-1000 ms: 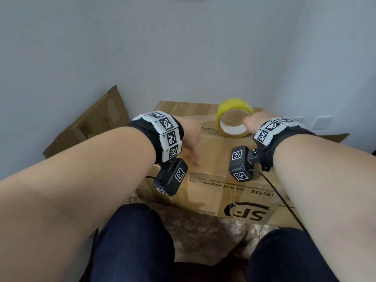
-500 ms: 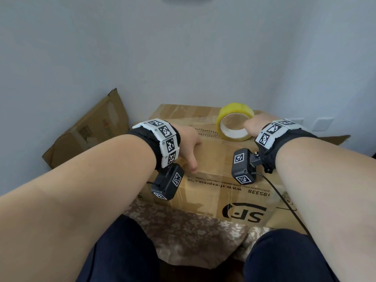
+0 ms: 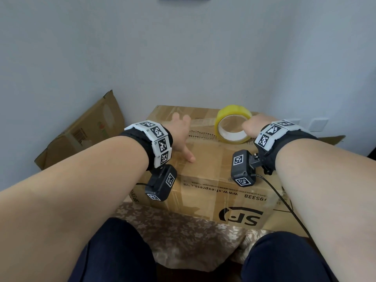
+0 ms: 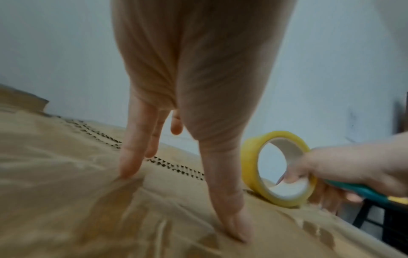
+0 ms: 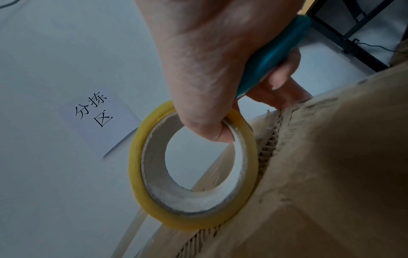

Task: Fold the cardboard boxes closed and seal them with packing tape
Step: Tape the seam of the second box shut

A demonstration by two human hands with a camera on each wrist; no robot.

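Right now the brown corrugated cardboard box (image 3: 205,165) sits closed on a floral-patterned cloth (image 3: 183,237), with a yellow roll of packing tape (image 3: 233,124) standing on edge along its top seam. Her right hand (image 3: 252,127) pinches the roll's rim while also clutching a teal handle (image 5: 273,57); the left hand (image 3: 181,137) presses spread, straight fingers flat on the lid. A flattened cardboard sheet (image 3: 85,129) leans against the wall nearby.

Soft daylight; blurred, distorted wrist views

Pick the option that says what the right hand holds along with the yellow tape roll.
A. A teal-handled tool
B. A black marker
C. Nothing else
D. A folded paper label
A: in the right wrist view the right hand hooks a finger through the tape roll while its other fingers curl round a teal-handled tool.
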